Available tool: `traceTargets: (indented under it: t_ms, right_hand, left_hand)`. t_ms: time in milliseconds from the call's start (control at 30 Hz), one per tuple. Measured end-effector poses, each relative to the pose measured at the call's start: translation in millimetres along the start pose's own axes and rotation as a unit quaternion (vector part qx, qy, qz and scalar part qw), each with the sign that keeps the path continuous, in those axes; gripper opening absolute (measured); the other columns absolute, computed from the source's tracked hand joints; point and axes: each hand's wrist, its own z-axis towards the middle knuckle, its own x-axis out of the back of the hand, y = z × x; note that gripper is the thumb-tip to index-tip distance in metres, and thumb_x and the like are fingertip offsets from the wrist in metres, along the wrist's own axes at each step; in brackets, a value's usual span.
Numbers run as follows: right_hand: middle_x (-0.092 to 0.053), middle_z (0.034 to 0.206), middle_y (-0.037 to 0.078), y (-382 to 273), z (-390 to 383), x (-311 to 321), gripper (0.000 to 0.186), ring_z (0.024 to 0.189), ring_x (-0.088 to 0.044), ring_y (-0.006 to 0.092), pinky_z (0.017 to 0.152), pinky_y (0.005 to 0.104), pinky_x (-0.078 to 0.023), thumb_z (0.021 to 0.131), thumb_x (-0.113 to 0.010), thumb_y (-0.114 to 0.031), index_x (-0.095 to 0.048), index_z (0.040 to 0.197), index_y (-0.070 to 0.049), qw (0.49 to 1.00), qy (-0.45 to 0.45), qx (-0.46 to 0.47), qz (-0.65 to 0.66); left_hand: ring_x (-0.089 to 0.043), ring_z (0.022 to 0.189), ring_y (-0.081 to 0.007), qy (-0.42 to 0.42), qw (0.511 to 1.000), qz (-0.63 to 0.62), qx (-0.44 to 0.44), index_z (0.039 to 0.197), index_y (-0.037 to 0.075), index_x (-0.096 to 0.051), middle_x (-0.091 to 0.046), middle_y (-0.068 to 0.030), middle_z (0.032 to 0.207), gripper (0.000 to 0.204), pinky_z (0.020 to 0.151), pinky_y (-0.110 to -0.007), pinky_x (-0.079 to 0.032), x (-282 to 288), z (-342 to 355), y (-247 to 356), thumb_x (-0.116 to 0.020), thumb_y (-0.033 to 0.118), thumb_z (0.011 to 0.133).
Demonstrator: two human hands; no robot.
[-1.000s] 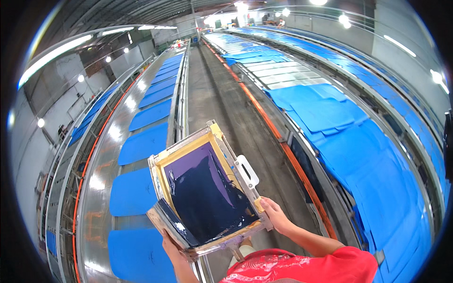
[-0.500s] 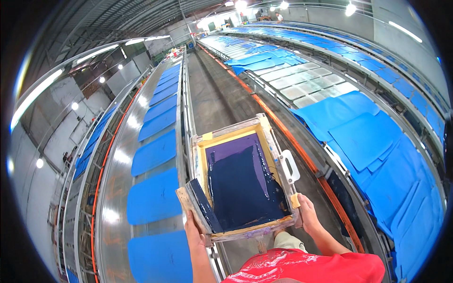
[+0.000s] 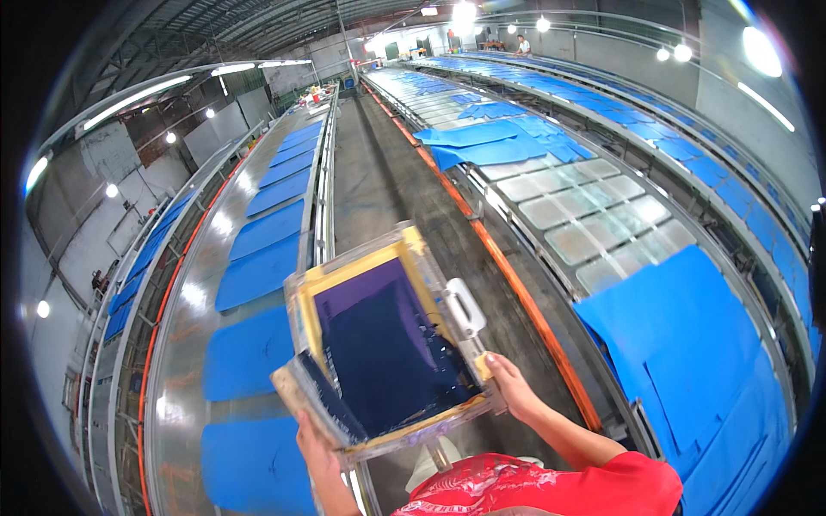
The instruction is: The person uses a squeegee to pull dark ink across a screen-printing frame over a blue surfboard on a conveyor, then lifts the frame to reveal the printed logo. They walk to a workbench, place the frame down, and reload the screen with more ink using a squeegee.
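A screen-printing frame (image 3: 400, 249), edged with yellow tape, is held at my waist over the aisle. Dark navy ink (image 3: 379, 353) covers most of its purple mesh (image 3: 361, 292). A wooden-backed squeegee (image 3: 301, 387) lies along its left side, resting in the ink. My left hand (image 3: 316, 447) is closed around the lower left corner, beside the squeegee; its fingertips are partly hidden under the wood. My right hand (image 3: 509, 384) is closed on the right rail, with the thumb on top. Above that hand, a white plastic handle (image 3: 465, 308) juts from the rail.
On the left, a long metal table (image 3: 176, 344) carries a row of blue sheets (image 3: 249, 353). Another long table on the right holds overlapping blue sheets (image 3: 688, 344) and bare pale panels (image 3: 594, 232). An orange rail (image 3: 525, 297) edges the aisle (image 3: 370, 172). Far off stands a person (image 3: 523, 45).
The frame has shifted left in view and tilted, its lower left corner dropping slightly. Both hands keep hold of it. The tables have slid past as my viewpoint moved.
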Motion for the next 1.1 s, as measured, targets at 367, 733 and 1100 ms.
traceTargets:
  t_ms: [367, 733, 1100]
  right_hand:
    - [-0.056, 0.132, 0.012, -76.4, 260.3, -68.9, 0.056, 0.123, -0.050, 0.0186, 0.105, 0.0327, -0.038, 0.103, -0.047, -0.042, -0.049, 0.139, -0.001, 0.995, -0.037, 0.046, -0.075]
    - [-0.063, 0.112, 0.005, -107.2, 465.2, 3.7, 0.047, 0.102, -0.058, 0.0126, 0.090, 0.0295, -0.045, 0.103, -0.047, -0.040, -0.061, 0.125, -0.001, 0.978, 0.200, 0.055, 0.018]
    - [-0.061, 0.117, 0.005, -181.1, 793.3, -33.5, 0.046, 0.108, -0.055, 0.0125, 0.095, 0.0290, -0.043, 0.104, -0.045, -0.037, -0.058, 0.129, -0.001, 0.986, 0.152, 0.053, -0.032]
  left_hand:
    - [-0.056, 0.117, -0.0232, 0.030, 0.996, -0.082, -0.032, 0.134, -0.004, -0.048, -0.056, -0.0139, 0.130, 0.058, 0.101, -0.034, -0.043, -102.7, 205.4, -3.9, -0.051, 0.044, 0.101]
    - [-0.064, 0.104, -0.0215, -0.073, 0.991, -0.065, 0.096, 0.124, -0.003, -0.057, -0.065, -0.0109, 0.116, 0.053, 0.092, -0.035, -0.051, -317.7, 465.3, -66.7, -0.058, 0.043, 0.097]
    - [-0.063, 0.110, -0.0259, -0.036, 0.990, -0.108, 0.087, 0.130, -0.003, -0.052, -0.063, -0.0136, 0.123, 0.058, 0.097, -0.038, -0.050, -456.1, 721.2, -97.8, -0.057, 0.045, 0.097]
